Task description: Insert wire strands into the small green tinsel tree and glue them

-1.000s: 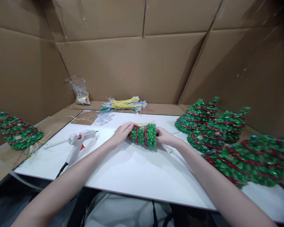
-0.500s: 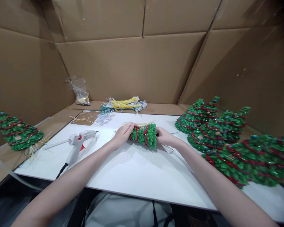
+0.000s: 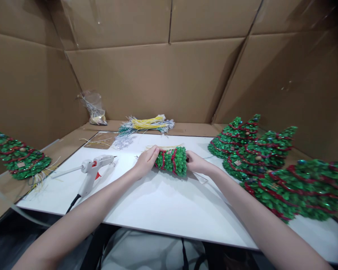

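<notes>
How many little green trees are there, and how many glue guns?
Trees: 5. One lies between the hands, one stands far left, three sit on the right.
Glue gun: 1.
Total: 6.

From where I stand, I can read no text at all. The cardboard walls are plain, with no print or label. The glue gun on the white bench shows no brand I can make out. The small tags on the green trees are too small to read.
</notes>
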### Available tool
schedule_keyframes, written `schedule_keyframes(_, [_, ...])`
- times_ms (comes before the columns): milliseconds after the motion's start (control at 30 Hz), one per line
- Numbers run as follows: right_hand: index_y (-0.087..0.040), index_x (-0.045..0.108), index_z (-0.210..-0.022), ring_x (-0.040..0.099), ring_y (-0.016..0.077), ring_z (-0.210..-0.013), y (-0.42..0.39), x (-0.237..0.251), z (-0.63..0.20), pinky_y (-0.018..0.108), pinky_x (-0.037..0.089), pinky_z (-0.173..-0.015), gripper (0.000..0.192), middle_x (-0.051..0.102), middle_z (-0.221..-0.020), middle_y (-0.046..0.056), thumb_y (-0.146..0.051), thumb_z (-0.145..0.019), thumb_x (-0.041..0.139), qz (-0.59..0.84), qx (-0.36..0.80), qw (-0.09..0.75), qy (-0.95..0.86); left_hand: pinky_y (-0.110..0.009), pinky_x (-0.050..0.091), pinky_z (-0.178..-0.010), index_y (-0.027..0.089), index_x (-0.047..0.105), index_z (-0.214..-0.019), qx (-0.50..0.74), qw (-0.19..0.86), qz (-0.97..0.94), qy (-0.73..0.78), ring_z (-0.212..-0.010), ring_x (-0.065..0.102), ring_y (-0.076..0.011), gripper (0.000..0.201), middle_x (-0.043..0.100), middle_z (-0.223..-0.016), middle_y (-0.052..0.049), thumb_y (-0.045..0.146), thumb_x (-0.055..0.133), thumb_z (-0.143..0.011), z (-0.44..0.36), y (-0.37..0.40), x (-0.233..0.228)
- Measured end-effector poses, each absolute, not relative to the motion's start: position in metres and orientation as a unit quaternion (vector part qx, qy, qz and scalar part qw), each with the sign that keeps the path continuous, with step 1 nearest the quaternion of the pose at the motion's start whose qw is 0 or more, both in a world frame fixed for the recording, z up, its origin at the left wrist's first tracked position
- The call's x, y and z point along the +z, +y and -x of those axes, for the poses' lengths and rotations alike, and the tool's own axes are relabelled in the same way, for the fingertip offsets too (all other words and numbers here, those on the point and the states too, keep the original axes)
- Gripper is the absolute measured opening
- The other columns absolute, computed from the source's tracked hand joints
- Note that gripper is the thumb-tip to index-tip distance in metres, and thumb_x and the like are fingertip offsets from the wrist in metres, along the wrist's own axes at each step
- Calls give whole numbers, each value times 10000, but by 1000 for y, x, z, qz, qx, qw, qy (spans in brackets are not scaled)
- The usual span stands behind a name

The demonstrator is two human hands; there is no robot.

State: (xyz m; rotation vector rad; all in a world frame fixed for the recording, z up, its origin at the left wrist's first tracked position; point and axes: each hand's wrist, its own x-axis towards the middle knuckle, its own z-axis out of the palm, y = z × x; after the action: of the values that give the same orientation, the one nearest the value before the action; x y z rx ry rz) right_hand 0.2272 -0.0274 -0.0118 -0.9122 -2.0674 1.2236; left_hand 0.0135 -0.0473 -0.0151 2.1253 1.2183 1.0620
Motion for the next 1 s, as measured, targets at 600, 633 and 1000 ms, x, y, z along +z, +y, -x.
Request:
schedule_keyframes(600, [-137,632,-643,608,203,-707,-25,-13,-231,290,493,-690,73,657,-625,4,-173,-594,591,377,446,279,-762,-272,402,-855,241,591,-1061,380,243,-783,429,-928,577,-176,390,657,-1000,-9,413,262,-942,-11,-46,-15])
schedule_keyframes(633, [-138,630,-638,607,203,-706,-25,-13,-231,289,493,-688,69,653,-615,3,-172,-592,592,379,445,279,-762,-272,400,-854,241,589,-1059,379,240,-786,426,-921,579,-176,385,657,-999,-10,411,263,-943,-11,-46,-15])
schedule_keyframes(1000, [-132,648,-667,612,210,-713,-26,-12,-231,297,497,-689,106,673,-660,12,-172,-584,594,373,451,282,-760,-286,398,-830,238,578,-1069,371,215,-799,422,-898,576,-184,403,651,-967,-24,407,232,-950,-13,-51,-12])
